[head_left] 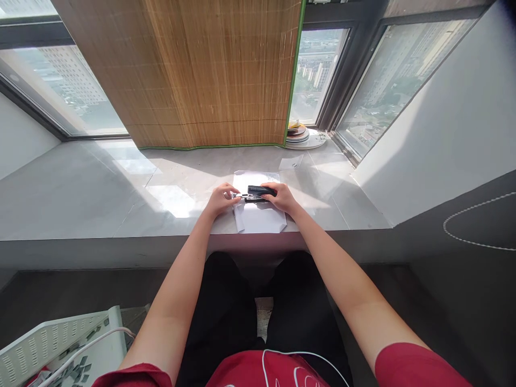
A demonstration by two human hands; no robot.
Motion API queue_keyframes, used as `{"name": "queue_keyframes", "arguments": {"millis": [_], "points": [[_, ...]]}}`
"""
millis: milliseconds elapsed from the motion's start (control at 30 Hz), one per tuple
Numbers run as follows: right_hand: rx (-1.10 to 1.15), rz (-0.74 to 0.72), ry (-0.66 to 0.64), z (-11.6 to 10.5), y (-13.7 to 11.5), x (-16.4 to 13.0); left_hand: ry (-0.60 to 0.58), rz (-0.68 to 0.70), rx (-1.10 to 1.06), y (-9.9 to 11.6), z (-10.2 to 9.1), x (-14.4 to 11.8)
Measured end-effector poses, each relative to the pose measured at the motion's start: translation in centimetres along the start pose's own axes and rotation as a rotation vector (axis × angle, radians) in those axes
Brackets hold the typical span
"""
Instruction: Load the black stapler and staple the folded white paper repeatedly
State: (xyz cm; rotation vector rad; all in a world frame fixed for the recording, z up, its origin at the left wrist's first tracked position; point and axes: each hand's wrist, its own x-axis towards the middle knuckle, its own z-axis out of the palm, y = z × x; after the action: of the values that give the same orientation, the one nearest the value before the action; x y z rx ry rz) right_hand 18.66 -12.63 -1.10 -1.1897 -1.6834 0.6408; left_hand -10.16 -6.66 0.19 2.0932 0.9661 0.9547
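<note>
A black stapler [261, 190] is held above white paper [260, 220] on the window sill, its top arm lifted apart from its base. My right hand [281, 198] is closed around the stapler's right end. At the other end, my left hand [223, 198] has its fingertips pinched on a narrow silver metal piece [241, 195] that lies in line with the base. Whether this piece belongs to the stapler or is a loose strip of staples, I cannot tell. The paper's edges look bent or folded near the sill's front.
A small clear sheet [291, 162] lies behind my right hand. Stacked plates [298, 135] stand by the window, beside a hanging bamboo blind [217, 75]. A pale green plastic basket [60, 336] is low on the left. A beaded cord [447, 220] hangs at right.
</note>
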Motion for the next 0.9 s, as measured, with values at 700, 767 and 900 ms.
{"name": "queue_keyframes", "arguments": {"millis": [700,767,900], "points": [[0.020,0.024,0.035,-0.1,-0.1,0.0,0.069,0.047,-0.024,1.3,0.2,-0.4],[0.022,0.026,0.039,-0.1,-0.2,-0.1,0.089,0.082,0.000,1.4,0.2,-0.4],[0.013,0.029,0.037,-0.2,-0.3,-0.1,0.117,0.136,0.024,1.5,0.4,-0.4]]}}
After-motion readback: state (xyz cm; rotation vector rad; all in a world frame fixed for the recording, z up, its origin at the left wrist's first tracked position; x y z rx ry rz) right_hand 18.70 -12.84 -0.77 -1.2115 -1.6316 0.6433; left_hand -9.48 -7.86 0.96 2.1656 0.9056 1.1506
